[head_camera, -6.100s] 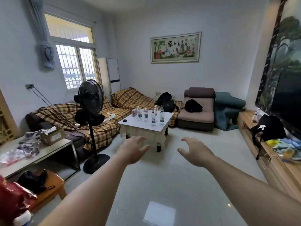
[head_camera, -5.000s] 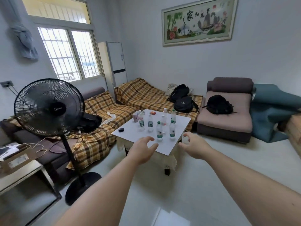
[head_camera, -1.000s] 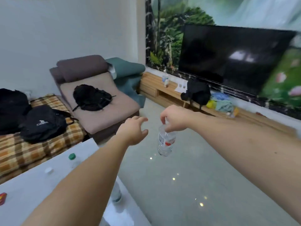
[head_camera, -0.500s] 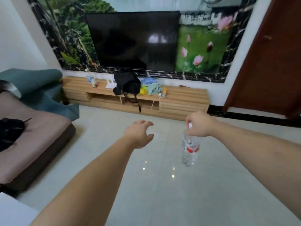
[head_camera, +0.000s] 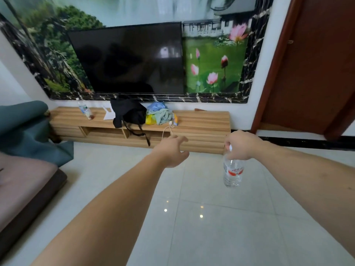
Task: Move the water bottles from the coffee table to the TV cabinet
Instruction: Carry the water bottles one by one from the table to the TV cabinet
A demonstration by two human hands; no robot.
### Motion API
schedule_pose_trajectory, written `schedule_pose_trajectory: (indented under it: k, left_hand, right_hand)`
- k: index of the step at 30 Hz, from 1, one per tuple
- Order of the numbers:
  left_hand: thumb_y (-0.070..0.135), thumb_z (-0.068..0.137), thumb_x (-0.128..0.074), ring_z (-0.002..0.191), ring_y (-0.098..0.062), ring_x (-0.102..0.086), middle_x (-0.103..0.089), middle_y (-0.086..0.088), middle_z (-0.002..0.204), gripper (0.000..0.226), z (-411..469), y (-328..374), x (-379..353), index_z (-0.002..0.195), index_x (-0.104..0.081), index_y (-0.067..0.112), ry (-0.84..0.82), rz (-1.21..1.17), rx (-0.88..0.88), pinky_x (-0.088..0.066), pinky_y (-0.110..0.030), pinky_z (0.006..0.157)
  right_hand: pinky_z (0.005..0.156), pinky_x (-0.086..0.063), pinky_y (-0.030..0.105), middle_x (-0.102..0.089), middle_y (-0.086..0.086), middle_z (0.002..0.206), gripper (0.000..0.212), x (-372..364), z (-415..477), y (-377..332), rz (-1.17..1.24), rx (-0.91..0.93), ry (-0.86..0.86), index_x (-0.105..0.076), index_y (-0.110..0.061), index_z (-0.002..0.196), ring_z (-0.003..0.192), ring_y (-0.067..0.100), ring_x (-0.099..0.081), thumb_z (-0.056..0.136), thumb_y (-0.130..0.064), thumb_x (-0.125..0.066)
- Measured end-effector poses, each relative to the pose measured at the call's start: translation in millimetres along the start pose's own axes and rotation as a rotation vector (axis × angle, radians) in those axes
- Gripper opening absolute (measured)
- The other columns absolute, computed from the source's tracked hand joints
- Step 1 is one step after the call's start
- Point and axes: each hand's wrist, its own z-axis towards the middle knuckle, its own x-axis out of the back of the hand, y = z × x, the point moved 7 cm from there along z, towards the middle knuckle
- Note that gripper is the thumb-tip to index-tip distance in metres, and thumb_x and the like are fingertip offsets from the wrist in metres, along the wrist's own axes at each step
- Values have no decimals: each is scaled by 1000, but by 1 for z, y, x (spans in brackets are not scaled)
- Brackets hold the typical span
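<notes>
So the right hand (head_camera: 240,145) is pinching a clear water bottle (head_camera: 232,174) by the cap and neck. The bottle is dangling upright over the floor tiles (head_camera: 192,237), well short of the TV cabinet (head_camera: 201,120). The left hand (head_camera: 172,151) is hanging out front with loose fingers, carrying nothing.

Looks like the carry part is going on, with the set-down coming up. The middle of the cabinet top is getting crowded: a black backpack (head_camera: 128,112) and a heap of clothes (head_camera: 159,115) are sitting there, and another bottle (head_camera: 82,108) is standing near the left end. I'd be aiming for the stretch toward the right end, past the clothes.

A cap-only pinch is probably letting it swing, so I'd be slowing down near the front edge, landing it flat on its base, and only then letting go.
</notes>
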Motion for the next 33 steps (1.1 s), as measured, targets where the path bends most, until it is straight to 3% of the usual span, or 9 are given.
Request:
schedule_pose_trajectory:
  k: [5, 10, 14, 19, 24, 28, 33]
  left_hand:
    - [41, 88, -54, 127, -27, -42, -41, -1, 142, 52, 94, 5, -13, 137, -40, 32, -49, 4, -6, -42, -44, 100]
    - [42, 88, -53, 129, -28, -41, -35, -2, 149, 55, 220, 5, -26, 140, -38, 30, -71, -23, -59, -38, -43, 104]
    - [41, 88, -54, 129, -29, -40, -36, -5, 149, 56, 317, 2, -32, 140, -37, 30, -121, -37, -75, -36, -40, 102]
    - [42, 89, -54, 134, -30, -35, -33, -7, 151, 55, 424, 8, -37, 140, -36, 32, -164, -36, -74, -36, -41, 104]
    - [44, 89, -53, 127, -29, -44, -30, -3, 153, 55, 526, 12, -51, 141, -35, 34, -202, 3, -65, -41, -39, 99]
    - [41, 89, -53, 129, -27, -42, -35, -3, 150, 54, 605, 7, -60, 140, -36, 33, -190, -5, -18, -40, -39, 100]
    - [39, 88, -54, 125, -25, -44, -40, 0, 146, 53, 693, 1, -72, 139, -38, 33, -206, -44, 51, -42, -38, 97]
  right_hand:
    - [67, -53, 36, -65, 3, 88, 17, 18, 68, 46, 101, -37, 2, -60, -20, 79, 84, 24, -63, 70, -31, -67]
    - [54, -41, 25, -61, -1, 81, 18, 35, 160, 93, 144, -48, -41, -57, -22, 74, 74, 16, -56, 74, -34, -70]
    - [57, -44, 27, -62, 0, 83, 19, 40, 238, 125, 111, -56, -92, -53, -25, 70, 77, 18, -58, 72, -33, -70]
    - [50, -36, 26, -58, -1, 81, 18, 55, 323, 175, 109, -86, -38, -53, -23, 74, 73, 16, -54, 71, -34, -67]
    - [57, -43, 30, -61, 7, 88, 29, 63, 417, 241, 171, -139, -7, -62, -14, 85, 77, 19, -56, 68, -36, -70]
    - [69, -51, 34, -59, 1, 92, 25, 63, 500, 284, 275, -107, -1, -62, -17, 84, 85, 19, -57, 68, -33, -73]
    - [72, -52, 36, -58, 2, 95, 29, 60, 588, 330, 262, -116, -67, -64, -15, 89, 88, 21, -58, 69, -34, -72]
